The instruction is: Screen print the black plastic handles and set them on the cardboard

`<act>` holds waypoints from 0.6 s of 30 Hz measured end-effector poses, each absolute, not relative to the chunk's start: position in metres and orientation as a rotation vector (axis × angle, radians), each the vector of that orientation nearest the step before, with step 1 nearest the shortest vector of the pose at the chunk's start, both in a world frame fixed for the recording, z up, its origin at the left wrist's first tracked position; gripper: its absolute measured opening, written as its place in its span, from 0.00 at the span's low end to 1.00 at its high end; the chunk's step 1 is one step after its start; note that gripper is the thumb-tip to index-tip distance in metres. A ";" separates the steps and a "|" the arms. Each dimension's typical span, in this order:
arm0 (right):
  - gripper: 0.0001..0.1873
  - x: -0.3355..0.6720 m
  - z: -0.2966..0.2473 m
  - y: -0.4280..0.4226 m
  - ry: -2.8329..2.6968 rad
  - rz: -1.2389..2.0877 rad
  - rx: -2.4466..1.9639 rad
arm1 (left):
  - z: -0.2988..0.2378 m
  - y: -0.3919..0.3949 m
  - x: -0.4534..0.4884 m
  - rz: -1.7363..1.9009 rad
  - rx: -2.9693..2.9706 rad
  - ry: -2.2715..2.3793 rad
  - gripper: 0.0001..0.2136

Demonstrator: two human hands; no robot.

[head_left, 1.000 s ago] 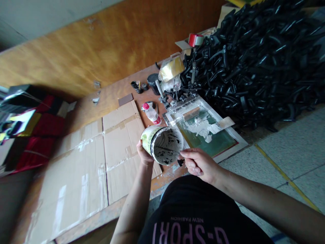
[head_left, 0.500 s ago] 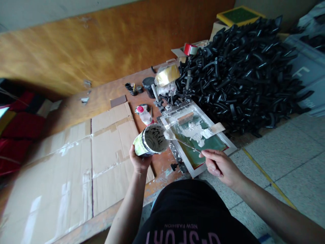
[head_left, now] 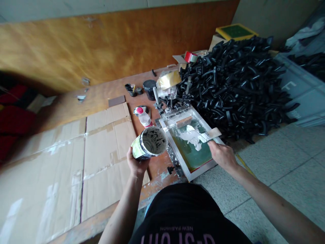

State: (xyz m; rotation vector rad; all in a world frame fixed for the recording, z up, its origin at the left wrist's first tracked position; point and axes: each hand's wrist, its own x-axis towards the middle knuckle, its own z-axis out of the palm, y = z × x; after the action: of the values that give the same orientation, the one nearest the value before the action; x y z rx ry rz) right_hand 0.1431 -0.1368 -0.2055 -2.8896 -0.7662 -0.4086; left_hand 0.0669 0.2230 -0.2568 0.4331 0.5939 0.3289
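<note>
My left hand (head_left: 136, 164) is wrapped round an open paint can (head_left: 149, 143), tilted on its side above the workbench, its inside smeared white and black. My right hand (head_left: 222, 155) is closed on a thin metal spatula (head_left: 201, 140) whose tip reaches into the white ink (head_left: 191, 134) lying on the green mesh. That mesh belongs to a screen printing frame (head_left: 177, 159) with a white border, which lies on the bench's right end. A wooden-handled squeegee (head_left: 184, 121) rests on the screen, and a flat scraper card (head_left: 215, 132) lies at its right rim.
A big heap of black plastic parts (head_left: 241, 81) fills the back right. Flattened cardboard (head_left: 76, 159) covers the bench on the left. A small bottle (head_left: 144, 118), a black jar (head_left: 149, 88), a yellow tape bundle (head_left: 168, 80) and a red tape roll (head_left: 190, 57) stand behind the screen.
My right hand drew the spatula out of the can and carried a blob of white ink right onto the screen mesh. The can stayed in my left hand.
</note>
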 end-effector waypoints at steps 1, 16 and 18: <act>0.14 0.143 -0.205 -0.137 -0.821 -0.443 -2.909 | -0.257 0.223 0.066 0.329 0.434 0.593 0.20; 0.14 0.139 -0.188 -0.136 -0.940 -0.583 -2.909 | -0.263 0.225 0.067 0.297 0.381 0.589 0.18; 0.14 0.139 -0.187 -0.139 -0.916 -0.576 -2.907 | -0.264 0.226 0.067 0.289 0.379 0.588 0.18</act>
State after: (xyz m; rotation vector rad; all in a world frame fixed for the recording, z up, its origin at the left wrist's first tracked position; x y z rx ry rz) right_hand 0.1392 -0.1388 -0.1868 -2.9071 -0.9163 -0.5757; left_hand 0.0667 0.2259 -0.2635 0.3790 0.5884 0.2888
